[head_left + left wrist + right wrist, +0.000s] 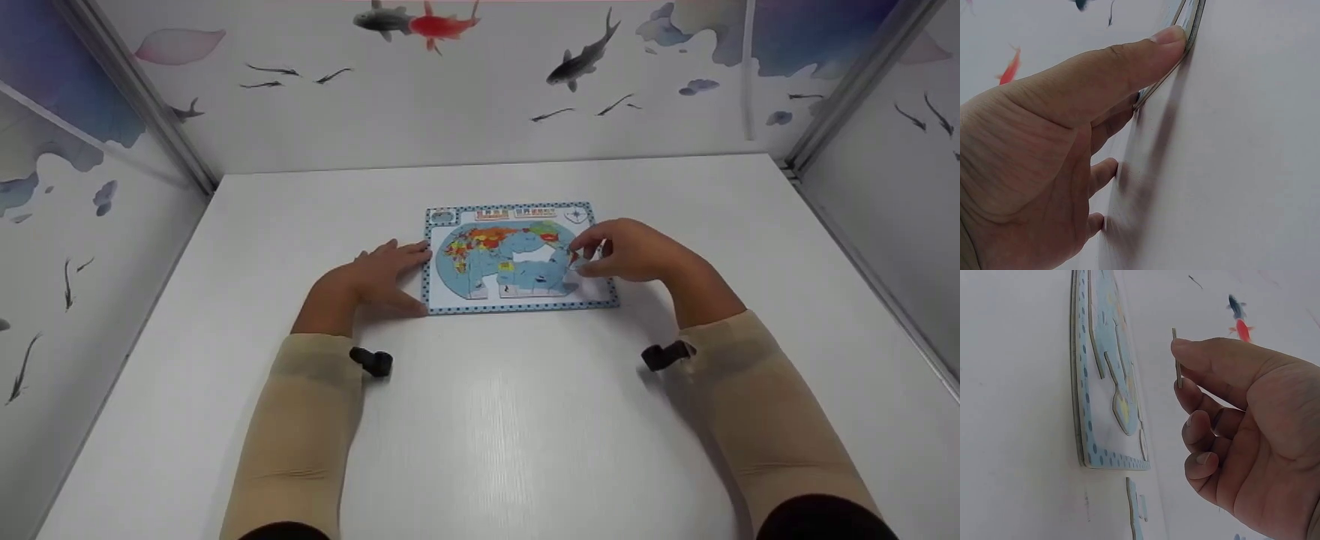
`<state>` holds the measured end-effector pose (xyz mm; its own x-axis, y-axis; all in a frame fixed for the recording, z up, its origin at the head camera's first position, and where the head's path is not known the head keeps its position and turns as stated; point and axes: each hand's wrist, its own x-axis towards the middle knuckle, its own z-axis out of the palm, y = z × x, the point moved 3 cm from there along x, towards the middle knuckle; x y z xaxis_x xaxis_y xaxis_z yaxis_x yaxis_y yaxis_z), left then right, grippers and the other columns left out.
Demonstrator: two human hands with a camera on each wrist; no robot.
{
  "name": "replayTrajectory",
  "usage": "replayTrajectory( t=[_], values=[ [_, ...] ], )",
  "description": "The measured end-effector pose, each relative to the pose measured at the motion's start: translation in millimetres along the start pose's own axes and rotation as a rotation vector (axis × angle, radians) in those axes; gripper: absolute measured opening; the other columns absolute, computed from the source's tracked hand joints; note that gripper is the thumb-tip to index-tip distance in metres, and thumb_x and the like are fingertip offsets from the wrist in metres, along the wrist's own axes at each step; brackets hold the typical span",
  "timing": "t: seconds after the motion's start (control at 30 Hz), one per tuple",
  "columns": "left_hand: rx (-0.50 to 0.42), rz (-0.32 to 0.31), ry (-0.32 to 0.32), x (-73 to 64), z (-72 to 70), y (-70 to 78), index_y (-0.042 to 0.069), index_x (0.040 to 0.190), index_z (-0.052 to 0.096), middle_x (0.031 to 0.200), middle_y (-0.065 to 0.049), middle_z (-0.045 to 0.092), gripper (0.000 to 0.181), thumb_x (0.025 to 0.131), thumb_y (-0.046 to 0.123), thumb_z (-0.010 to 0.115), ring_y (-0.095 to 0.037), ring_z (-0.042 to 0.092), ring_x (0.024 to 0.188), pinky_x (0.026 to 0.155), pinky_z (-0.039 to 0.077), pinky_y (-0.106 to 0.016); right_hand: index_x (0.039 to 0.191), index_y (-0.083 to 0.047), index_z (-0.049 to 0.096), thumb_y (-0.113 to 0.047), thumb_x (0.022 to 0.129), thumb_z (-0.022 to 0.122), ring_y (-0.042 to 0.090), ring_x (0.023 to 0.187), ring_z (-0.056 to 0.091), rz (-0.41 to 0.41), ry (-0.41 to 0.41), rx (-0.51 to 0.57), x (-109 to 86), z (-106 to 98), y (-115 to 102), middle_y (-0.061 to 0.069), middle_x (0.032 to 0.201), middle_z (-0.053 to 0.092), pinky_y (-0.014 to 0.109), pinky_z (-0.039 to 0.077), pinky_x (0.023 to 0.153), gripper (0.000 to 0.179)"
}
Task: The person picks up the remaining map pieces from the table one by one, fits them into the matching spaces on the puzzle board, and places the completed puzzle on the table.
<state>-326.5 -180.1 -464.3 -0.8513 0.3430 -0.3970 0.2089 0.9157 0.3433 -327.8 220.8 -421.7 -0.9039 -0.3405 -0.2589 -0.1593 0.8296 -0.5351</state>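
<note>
A world-map jigsaw puzzle in a board with a blue dotted border lies flat on the white table. White gaps show in the map's middle and along its lower edge. My left hand rests at the board's left edge with fingers spread, its thumb pressing the near corner and other fingertips on the table. Above the map's right side, my right hand pinches a thin puzzle piece between thumb and forefinger. That piece is seen edge-on in the right wrist view, raised off the board, its remaining fingers curled loosely.
Loose puzzle pieces lie on the table just past the board's edge in the right wrist view. White panels painted with fish stand behind the table and on both sides. Black wrist cameras stick out from both sleeves.
</note>
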Motion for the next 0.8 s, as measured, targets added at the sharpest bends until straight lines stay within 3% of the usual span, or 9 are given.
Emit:
replayTrajectory(
  t=[0.23,0.63,0.8],
  values=[
    [0.004,0.003,-0.006,-1.8,-0.8,0.2,0.047,0.169,0.022,0.182,0.016,0.011,0.105,0.085,0.053,0.085,-0.029,-0.005,0.172,0.135,0.004,-0.069,0.125,-0.034,0.079,-0.030,0.095,0.081,0.027,0.111,0.061,0.073,-0.041,-0.001,6.4,14,7,0.001,0.121,0.070,0.037,0.054,0.090,0.030],
    [-0.001,-0.012,-0.007,0.8,0.7,-1.4,0.050,0.168,0.022,0.181,0.019,0.010,0.104,0.086,0.055,0.085,-0.028,-0.005,0.172,0.134,0.006,-0.071,0.117,-0.032,0.081,-0.028,0.093,0.083,0.028,0.110,0.062,0.148,-0.028,0.008,10.0,22,12,0.004,0.119,0.071,0.036,0.054,0.089,0.024],
    [0.001,-0.002,-0.007,0.2,0.3,-1.2,0.048,0.169,0.023,0.181,0.019,0.011,0.104,0.085,0.055,0.085,-0.028,-0.005,0.172,0.134,0.005,-0.070,0.121,-0.029,0.080,-0.028,0.093,0.083,0.027,0.111,0.061,0.165,-0.023,0.006,11.6,24,12,0.004,0.119,0.071,0.037,0.053,0.090,0.028]
  ],
)
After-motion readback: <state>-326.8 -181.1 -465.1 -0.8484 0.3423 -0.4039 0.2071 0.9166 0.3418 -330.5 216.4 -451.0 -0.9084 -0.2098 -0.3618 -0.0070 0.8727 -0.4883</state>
